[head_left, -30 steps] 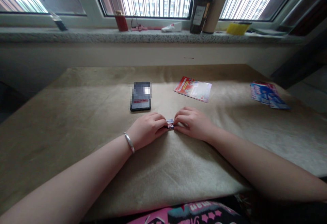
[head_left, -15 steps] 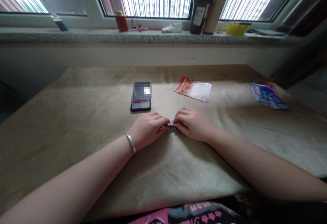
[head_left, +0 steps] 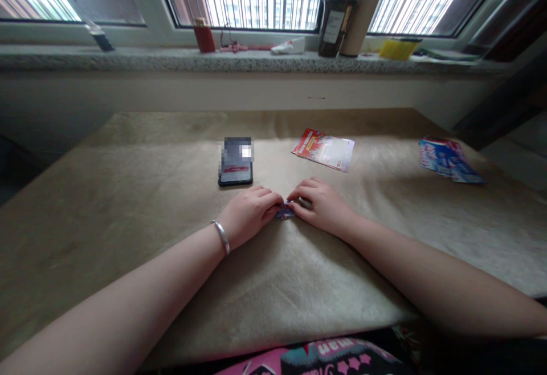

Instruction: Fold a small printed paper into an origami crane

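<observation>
A small folded piece of printed paper (head_left: 285, 212), blue and red, lies on the tan cloth-covered table (head_left: 128, 204) between my two hands. My left hand (head_left: 250, 214), with a silver bracelet at the wrist, pinches its left end with curled fingers. My right hand (head_left: 318, 205) pinches its right end, fingers also curled. Most of the paper is hidden by my fingertips. Both hands rest low on the cloth.
A black phone (head_left: 236, 164) lies just beyond my left hand. A red and white leaflet (head_left: 323, 149) lies further back, and a blue and red one (head_left: 447, 159) at the right. The windowsill (head_left: 171, 60) holds a red cup (head_left: 204, 36), a dark jar (head_left: 334, 23) and a yellow object (head_left: 397, 48).
Both hands have pressed slightly closer together and lower over the small paper, so less of it shows now. Nothing else has moved.
</observation>
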{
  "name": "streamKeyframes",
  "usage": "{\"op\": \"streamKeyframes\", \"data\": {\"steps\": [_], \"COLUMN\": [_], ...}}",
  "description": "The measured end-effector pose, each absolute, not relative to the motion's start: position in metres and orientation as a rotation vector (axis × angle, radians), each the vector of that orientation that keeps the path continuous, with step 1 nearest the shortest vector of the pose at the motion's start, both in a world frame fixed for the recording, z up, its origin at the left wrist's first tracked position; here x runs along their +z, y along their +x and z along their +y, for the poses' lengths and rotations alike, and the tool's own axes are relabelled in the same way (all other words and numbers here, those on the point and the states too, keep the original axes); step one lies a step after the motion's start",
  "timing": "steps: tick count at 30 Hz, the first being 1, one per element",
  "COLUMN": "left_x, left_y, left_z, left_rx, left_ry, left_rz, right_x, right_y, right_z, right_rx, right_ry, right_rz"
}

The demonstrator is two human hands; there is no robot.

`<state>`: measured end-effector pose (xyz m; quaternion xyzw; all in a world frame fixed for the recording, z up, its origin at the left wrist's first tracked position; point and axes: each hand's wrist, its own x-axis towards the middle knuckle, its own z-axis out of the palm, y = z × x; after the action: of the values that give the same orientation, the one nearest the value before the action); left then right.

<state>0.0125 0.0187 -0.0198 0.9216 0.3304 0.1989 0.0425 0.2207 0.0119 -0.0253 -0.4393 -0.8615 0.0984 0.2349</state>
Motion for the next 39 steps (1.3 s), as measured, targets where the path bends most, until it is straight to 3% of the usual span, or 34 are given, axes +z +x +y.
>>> {"op": "streamKeyframes", "data": {"steps": [17,31,39], "left_x": [-0.0241,-0.0212,-0.0199], "left_y": [0.0119,0.0138,0.0168], "left_z": [0.0184,0.0169,0.0169], "left_rx": [0.664,0.566,0.544], "left_ry": [2.768,2.908,3.005], "left_rz": [0.986,0.908,0.903], "right_x": [-0.0293,-0.0221,-0.0224], "right_y": [0.2242,0.2205,0.2169], "right_z": [0.0129,0.0094,0.0103], "right_rx": [0.295,0.02,0.035], "right_ry": [-1.053,-1.058,-1.026], "right_rz": [-2.353,-2.541,-2.544]}}
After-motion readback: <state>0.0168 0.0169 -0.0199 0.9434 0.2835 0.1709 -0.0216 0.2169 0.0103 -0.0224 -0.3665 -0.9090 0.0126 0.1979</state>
